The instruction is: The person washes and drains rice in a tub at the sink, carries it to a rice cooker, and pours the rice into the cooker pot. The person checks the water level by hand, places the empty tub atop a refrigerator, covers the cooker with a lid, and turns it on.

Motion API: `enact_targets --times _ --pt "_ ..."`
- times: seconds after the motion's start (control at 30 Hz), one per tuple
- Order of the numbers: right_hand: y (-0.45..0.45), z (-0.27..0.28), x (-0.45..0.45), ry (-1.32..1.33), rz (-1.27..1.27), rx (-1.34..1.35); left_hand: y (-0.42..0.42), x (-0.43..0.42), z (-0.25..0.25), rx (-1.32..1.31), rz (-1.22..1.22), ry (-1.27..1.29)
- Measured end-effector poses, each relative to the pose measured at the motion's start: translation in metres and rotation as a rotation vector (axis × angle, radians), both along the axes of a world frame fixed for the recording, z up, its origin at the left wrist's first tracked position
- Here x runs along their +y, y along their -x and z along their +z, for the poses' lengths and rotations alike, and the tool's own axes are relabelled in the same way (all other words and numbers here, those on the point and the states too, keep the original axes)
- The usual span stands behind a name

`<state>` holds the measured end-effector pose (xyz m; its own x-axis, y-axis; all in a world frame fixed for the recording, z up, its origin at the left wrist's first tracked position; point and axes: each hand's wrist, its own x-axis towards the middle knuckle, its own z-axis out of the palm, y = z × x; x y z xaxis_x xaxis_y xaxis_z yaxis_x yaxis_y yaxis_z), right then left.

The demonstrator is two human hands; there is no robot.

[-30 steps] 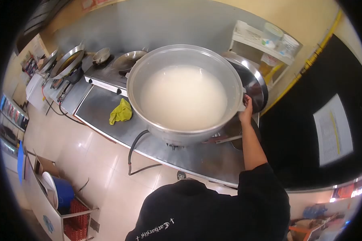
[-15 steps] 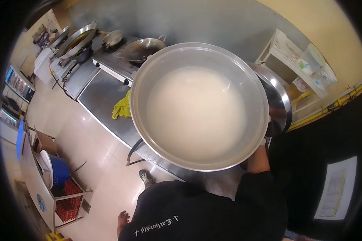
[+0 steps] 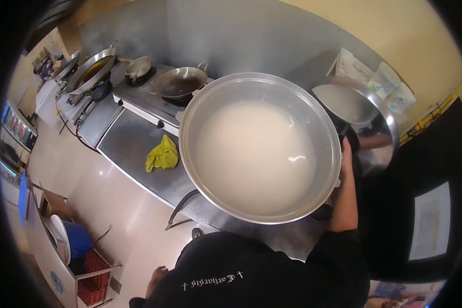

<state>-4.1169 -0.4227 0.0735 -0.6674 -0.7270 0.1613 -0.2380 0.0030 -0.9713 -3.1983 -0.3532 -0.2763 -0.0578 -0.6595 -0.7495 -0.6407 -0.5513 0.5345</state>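
A large aluminium pot (image 3: pixel 192 177) stands in front of me, holding cloudy whitish liquid (image 3: pixel 254 154). To its right, my right hand (image 3: pixel 347 148) is closed on a shiny round pot lid (image 3: pixel 379 122), which is tilted up beside the pot's rim. The pot hides part of that hand, and the exact grip on the lid is hard to see. My left hand (image 3: pixel 157 276) hangs low at my side, away from the worktop, its fingers loosely apart with nothing in them.
A yellow-green cloth (image 3: pixel 162 154) lies on the metal worktop (image 3: pixel 133 149) left of the pot. Behind it are a wok (image 3: pixel 180 82) and a smaller pan (image 3: pixel 137 66) on burners. A white shelf (image 3: pixel 351 66) hangs right. A side table with a blue bucket (image 3: pixel 77 241) stands left.
My right hand has come up from low behind the pot to beside its rim. The lid has shifted right and tilted. My left hand still hangs down; the view has shifted slightly.
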Motion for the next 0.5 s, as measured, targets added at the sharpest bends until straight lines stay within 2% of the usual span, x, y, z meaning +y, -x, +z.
enact_targets --times 0.03,0.1,0.17,0.23,0.3,0.4,0.47,0.5 --pt "-0.006 0.017 0.004 -0.018 -0.056 0.201 0.006 -0.017 0.012 -0.024 -0.014 0.002" --pt "0.015 0.023 0.023 -0.039 -0.01 0.439 0.048 -0.061 0.082 -0.044 -0.016 0.01" --pt "0.006 0.045 0.037 0.006 -0.01 0.403 0.026 -0.091 0.039 0.012 -0.109 0.12" --pt "0.009 0.061 0.05 0.037 0.008 0.425 0.021 -0.108 0.022 0.074 -0.203 0.218" --pt "0.006 0.082 0.061 0.023 -0.017 0.434 0.036 -0.131 0.03 0.202 0.191 -0.016" --pt "-0.014 0.133 0.081 0.032 0.007 0.504 0.044 -0.149 0.027 0.217 0.076 0.01" --pt "-0.037 0.172 0.085 0.068 -0.011 0.538 0.022 -0.155 -0.025 0.204 -0.13 0.147" --pt "-0.048 0.189 0.085 0.109 0.014 0.561 0.005 -0.154 -0.054 0.148 -0.359 0.316"
